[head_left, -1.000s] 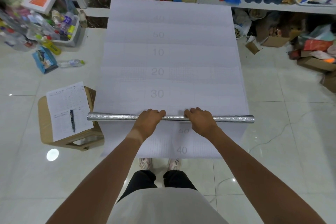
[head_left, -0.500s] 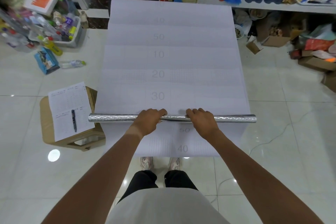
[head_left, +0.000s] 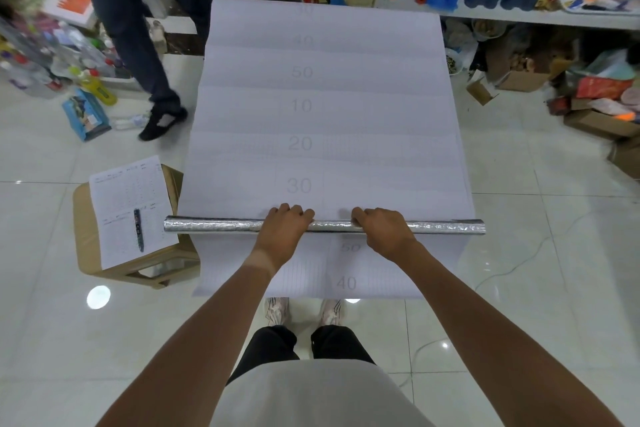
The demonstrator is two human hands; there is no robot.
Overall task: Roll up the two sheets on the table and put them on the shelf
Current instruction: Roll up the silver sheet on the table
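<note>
Both hands (left hand (head_left: pixel 282 230), right hand (head_left: pixel 382 232)) gripped the silver roll (head_left: pixel 214 225), its long axis running left-right across the white sheet (head_left: pixel 322 97).

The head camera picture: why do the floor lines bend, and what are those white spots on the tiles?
Head view: the wide-angle lens bows the floor tile seams and blurs the clutter at the edges; the white spots, like the glare spot, are lamps mirrored in glossy tile.

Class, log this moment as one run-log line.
stage: rolling | left hand: on silver roll | right hand: on roll | white sheet: flat ahead | shelf: not reached
</note>
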